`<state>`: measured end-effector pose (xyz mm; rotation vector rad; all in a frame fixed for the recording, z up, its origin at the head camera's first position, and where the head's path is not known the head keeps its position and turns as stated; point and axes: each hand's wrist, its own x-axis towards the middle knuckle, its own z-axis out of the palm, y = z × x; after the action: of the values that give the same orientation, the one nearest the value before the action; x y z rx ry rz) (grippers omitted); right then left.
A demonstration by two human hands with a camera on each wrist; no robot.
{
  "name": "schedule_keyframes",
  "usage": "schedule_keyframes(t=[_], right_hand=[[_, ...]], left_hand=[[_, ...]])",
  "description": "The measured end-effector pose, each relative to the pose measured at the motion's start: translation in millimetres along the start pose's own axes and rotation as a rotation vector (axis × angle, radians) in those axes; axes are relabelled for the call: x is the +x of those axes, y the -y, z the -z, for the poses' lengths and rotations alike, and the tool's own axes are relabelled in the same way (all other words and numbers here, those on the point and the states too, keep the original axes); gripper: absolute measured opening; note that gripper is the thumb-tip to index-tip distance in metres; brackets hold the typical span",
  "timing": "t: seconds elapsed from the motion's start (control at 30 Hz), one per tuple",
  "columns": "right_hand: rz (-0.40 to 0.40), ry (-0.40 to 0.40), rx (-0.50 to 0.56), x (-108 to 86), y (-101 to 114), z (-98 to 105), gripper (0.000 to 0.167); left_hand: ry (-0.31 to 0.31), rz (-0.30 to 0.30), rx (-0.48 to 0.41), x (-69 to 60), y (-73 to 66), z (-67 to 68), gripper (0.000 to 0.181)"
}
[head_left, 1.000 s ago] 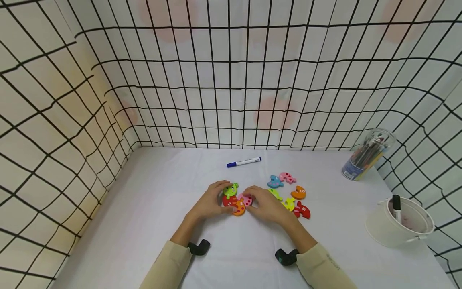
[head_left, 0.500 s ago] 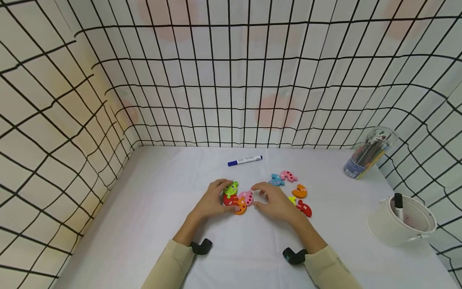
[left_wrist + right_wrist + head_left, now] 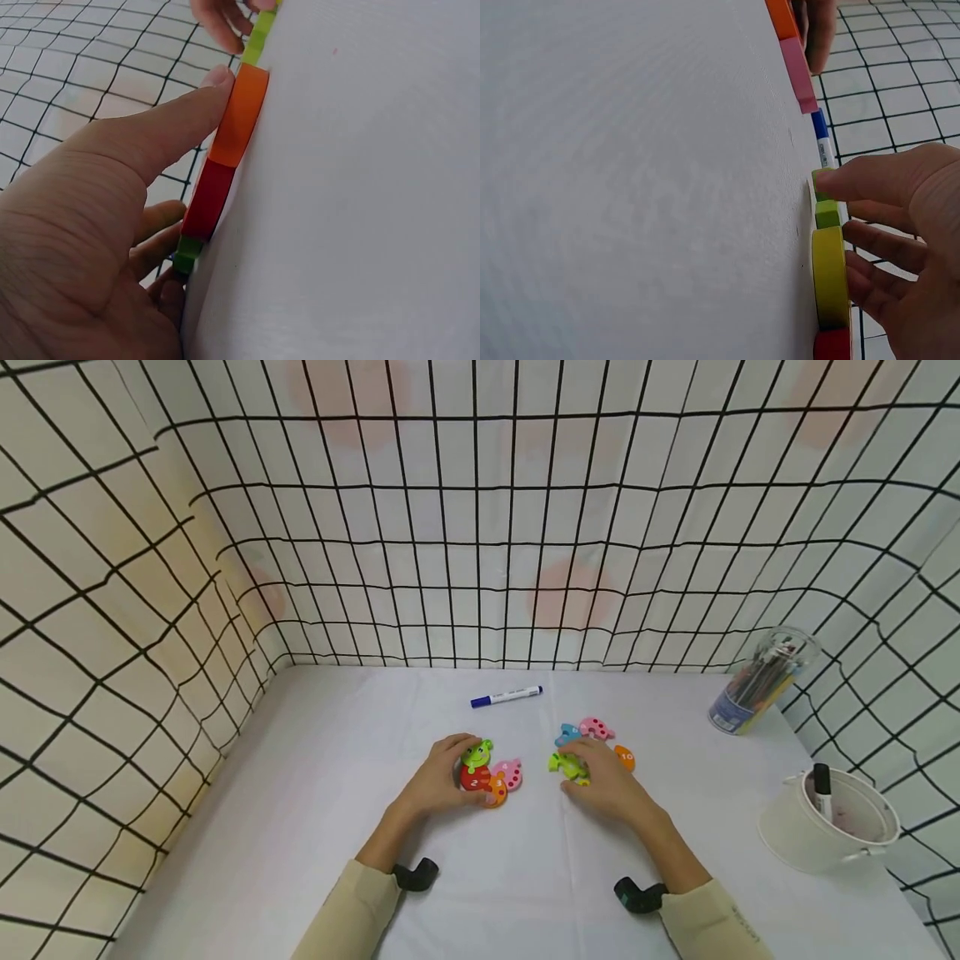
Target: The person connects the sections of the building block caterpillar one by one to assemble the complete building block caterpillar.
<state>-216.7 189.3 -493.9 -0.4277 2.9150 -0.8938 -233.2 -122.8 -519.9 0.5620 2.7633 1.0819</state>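
My left hand (image 3: 435,785) holds a row of joined caterpillar puzzle pieces on the white tabletop. Its fingers reach round the green smiling head piece (image 3: 477,753) and its thumb lies on the orange piece (image 3: 241,116). Between those is a red piece (image 3: 474,778) marked 2; a pink dotted piece (image 3: 510,772) joins on the right. At the loose pieces, my right hand (image 3: 611,787) pinches a light green piece (image 3: 568,766) between thumb and fingers. A yellow piece (image 3: 829,277) and a red piece (image 3: 832,346) lie under that hand, hidden in the head view.
Blue (image 3: 567,733), pink (image 3: 597,728) and orange (image 3: 625,757) pieces lie beyond my right hand. A capped marker (image 3: 507,697) is farther back. At right stand a jar of pencils (image 3: 761,685) and a white bucket (image 3: 802,827) with a marker. Black wire mesh (image 3: 510,543) encloses the table.
My right hand has let go of the pink dotted piece and moved right to the light green piece. The left hand stays on the joined pieces.
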Motion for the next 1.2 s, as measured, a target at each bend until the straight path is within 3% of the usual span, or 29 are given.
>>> schedule_keyframes(t=[0.37,0.8,1.2], right_hand=[[0.003,0.0,0.016,-1.2,-1.8,-6.4,0.043],[-0.03,0.03,0.056,-1.5,6.8,-7.1,0.042],[-0.011,0.027,0.098,5.2,11.2,-10.6,0.042]], left_hand=[[0.016,0.012,0.004,1.1,0.9,0.4,0.098],[-0.074,0.004,-0.017,0.8,0.0,-4.1,0.086],[-0.044,0.021,-0.037,1.1,1.6,-3.4,0.081]])
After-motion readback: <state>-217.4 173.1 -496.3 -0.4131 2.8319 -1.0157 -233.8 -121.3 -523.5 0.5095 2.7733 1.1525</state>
